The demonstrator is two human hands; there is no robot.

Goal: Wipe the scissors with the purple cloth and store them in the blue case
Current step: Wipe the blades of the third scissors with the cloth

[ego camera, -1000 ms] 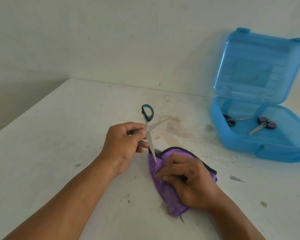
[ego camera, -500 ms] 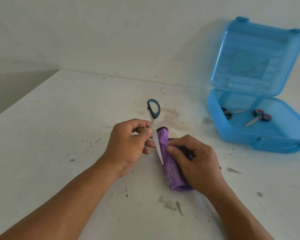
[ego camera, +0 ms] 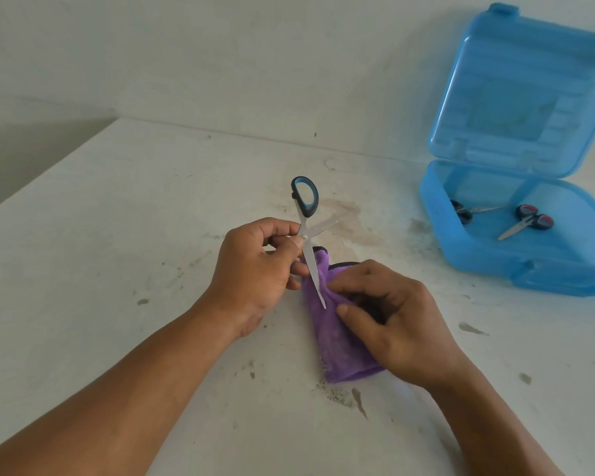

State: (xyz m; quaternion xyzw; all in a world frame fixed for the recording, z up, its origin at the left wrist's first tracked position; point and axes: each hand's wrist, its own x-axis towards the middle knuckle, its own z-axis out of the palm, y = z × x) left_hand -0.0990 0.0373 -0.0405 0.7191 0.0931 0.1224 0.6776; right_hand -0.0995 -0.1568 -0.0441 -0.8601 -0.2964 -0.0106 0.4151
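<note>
My left hand grips blue-and-black-handled scissors near the pivot, blades spread apart, one handle loop pointing up and one blade pointing down. That lower blade lies against the purple cloth, which my right hand holds bunched up, thumb and fingers pinching the fabric beside the blade tip. The blue case stands open at the right, lid leaning back against the wall. Inside it lie two small scissors: a black-handled pair and a red-and-black-handled pair.
The white table is stained and speckled with dark marks around the cloth. A white wall rises behind it, and the table's left edge drops away at the far left.
My right hand picked the cloth up off the table, bunched it and brought it up against the lower blade. My left hand and scissors shifted slightly right.
</note>
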